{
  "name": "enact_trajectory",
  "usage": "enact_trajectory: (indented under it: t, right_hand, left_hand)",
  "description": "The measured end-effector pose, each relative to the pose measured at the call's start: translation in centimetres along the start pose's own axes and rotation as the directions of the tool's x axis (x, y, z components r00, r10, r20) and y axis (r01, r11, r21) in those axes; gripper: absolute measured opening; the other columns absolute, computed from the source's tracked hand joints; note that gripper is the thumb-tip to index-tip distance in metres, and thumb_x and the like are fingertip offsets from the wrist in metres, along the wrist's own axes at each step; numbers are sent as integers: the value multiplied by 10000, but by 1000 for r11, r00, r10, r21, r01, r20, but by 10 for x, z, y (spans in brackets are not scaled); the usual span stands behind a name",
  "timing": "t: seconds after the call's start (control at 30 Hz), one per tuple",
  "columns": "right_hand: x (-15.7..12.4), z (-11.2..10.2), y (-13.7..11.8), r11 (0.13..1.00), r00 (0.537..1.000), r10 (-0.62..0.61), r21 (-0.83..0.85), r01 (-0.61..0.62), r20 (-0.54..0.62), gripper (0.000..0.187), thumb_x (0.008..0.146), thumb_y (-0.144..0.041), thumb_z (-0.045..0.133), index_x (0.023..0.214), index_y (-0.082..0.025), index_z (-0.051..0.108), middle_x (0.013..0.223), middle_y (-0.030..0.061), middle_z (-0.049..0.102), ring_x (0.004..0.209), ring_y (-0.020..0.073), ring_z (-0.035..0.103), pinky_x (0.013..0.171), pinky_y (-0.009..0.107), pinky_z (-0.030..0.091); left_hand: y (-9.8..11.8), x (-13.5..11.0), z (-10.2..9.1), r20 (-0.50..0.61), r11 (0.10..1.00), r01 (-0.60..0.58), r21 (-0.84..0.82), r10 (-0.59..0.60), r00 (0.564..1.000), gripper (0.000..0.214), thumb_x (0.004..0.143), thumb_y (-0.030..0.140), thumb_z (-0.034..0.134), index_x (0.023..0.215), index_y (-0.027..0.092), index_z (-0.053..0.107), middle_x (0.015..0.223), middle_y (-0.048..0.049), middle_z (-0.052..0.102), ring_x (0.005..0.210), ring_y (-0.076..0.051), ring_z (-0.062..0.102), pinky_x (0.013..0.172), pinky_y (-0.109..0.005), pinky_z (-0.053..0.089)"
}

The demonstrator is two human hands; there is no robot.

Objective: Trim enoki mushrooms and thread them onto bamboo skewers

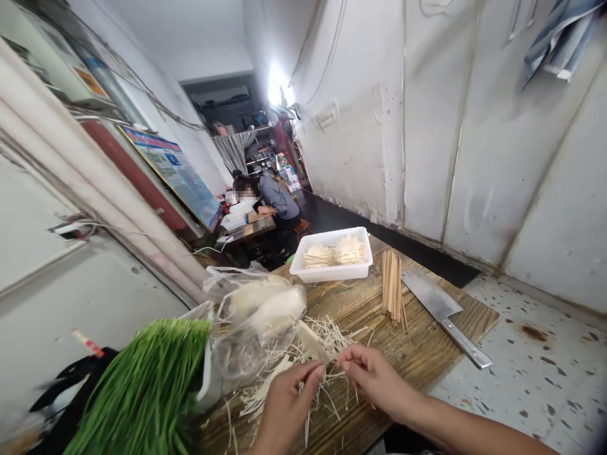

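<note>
Thin, cream-coloured flat piece (312, 342) tilts up from left hand (290, 399), pinched thumb-to-finger; right hand (372, 377) just beside, fingers curled, cannot tell whether gripping; pale shreds (337, 333) tangle beneath. Texture looks smooth, matte

The lamp (277, 91) at the far end is totally blowing out to white, and its glow is spilling across the wall (351, 142) beside it. Meanwhile the recess (220, 104) back there is sinking into murk. Up front, the table (439, 363) is getting flatter, softer light, with a dull sheen showing on the cleaver (429, 291). The wide lens is bending and stretching everything near the borders. The greens (142, 379) are smearing toward the bottom, the hanging cloth (562, 41) is looking mushy, and blocky pixels are covering a patch on the person (279, 199) in the background. Both hands (289, 401) are coming out readable, just slightly soft.
</note>
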State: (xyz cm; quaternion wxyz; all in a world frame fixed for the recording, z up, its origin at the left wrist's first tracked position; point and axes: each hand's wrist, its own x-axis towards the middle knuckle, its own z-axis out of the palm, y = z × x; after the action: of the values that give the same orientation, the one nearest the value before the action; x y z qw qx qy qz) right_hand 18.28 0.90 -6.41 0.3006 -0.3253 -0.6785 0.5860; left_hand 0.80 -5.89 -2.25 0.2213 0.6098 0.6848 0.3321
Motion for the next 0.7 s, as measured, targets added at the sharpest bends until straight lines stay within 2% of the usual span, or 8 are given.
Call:
enact_trajectory:
  t: [0.07,0.1,0.23,0.37,0.5,0.57,0.63,0.7]
  right_hand:
    - [5,17,-10,982,999,-40,183,43,-21,174,874,-320,434,813,-174,508,547,-78,370,471,87,331,458,189,293]
    - [9,24,-14,978,994,-91,183,99,-52,167,872,-310,441,792,-177,502,559,-71,384,490,90,349,475,192,307]
    - [31,48,-22,950,933,-312,-50,308,-180,154,881,-224,421,795,-164,533,699,-7,520,639,118,467,606,225,390]
    - [43,54,-22,913,905,-399,-151,379,-144,124,867,-189,472,814,-165,581,783,23,573,735,146,524,697,262,421]
    - [53,23,-33,822,868,-490,-371,432,-74,132,879,-207,502,852,-174,627,817,40,586,766,166,550,699,281,452]
    - [66,-4,-47,779,851,-518,-462,425,-90,194,898,-166,445,960,-167,629,921,78,598,859,192,555,753,323,464]
    - [82,-32,-64,732,830,-553,-514,447,-65,287,884,-169,474,1150,-184,582,1110,109,573,1019,225,523,866,379,438]
    - [99,-55,-81,574,772,-627,-610,546,101,398,885,-157,473,1283,-159,498,1276,144,509,1159,235,466,957,396,389]
  left_hand:
    - [1,-4,5,-53,987,78,-141,-86,995,375,776,496,574,1002,239,726,1036,-66,731,970,-244,665,868,-353,509]
    - [1,-2,6,-102,973,105,-204,-127,987,398,756,500,594,1017,227,721,1069,-72,719,1012,-249,649,910,-363,488]
    - [1,20,1,-249,914,124,-387,-233,940,441,695,514,653,944,159,737,978,-95,741,950,-252,657,879,-356,489]
    - [0,36,-13,-275,909,103,-403,-228,934,489,666,566,654,867,127,736,806,-76,743,774,-227,659,699,-299,508]
    - [0,36,-42,-252,949,137,-284,-212,944,415,667,561,645,736,158,712,698,-27,712,703,-217,640,664,-296,486]
    - [3,37,-60,-207,976,150,-156,-181,961,375,687,547,620,632,179,667,728,-31,717,787,-243,644,756,-326,470]
    - [8,40,-76,-146,987,139,-74,-149,978,366,702,533,596,565,195,622,817,-50,735,911,-274,636,853,-351,436]
    - [16,45,-88,-77,991,124,-39,-127,989,361,714,526,577,549,207,604,885,-57,741,972,-284,624,887,-356,418]
